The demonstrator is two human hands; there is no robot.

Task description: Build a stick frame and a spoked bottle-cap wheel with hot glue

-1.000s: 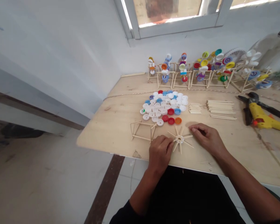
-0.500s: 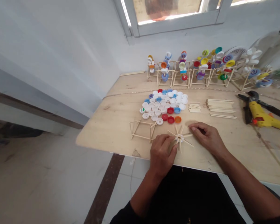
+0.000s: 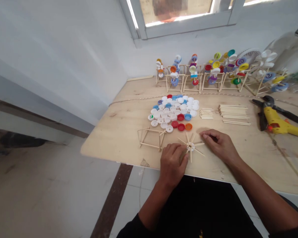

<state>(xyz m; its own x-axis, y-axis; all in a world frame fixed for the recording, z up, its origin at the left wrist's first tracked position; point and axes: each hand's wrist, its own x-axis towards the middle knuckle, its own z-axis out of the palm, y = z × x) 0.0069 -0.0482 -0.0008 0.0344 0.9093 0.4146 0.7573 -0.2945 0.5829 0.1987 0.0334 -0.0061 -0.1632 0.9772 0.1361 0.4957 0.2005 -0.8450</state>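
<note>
A spoked wheel of thin sticks (image 3: 190,146) with a pale hub lies near the table's front edge. My left hand (image 3: 173,162) is closed at its left side, with thumb and fingers on the spokes there. To the right of the wheel, my right hand (image 3: 220,145) rests with thumb and fingertips pressed together; anything between them is too small to make out. A stick frame (image 3: 151,144) stands left of my left hand. Behind the wheel spreads a group of bottle caps (image 3: 173,112), mostly white, some red, blue and orange.
Short sticks (image 3: 206,114) and longer sticks (image 3: 234,112) lie behind my right hand. A yellow glue gun (image 3: 276,122) and dark-handled pliers (image 3: 290,114) are at the right. Colourful cap wheels on stick frames (image 3: 194,82) line the wall. A cord (image 3: 136,99) crosses the table.
The camera view has shifted very slightly. Both hands and the stick wheel hold nearly the same places on the table.
</note>
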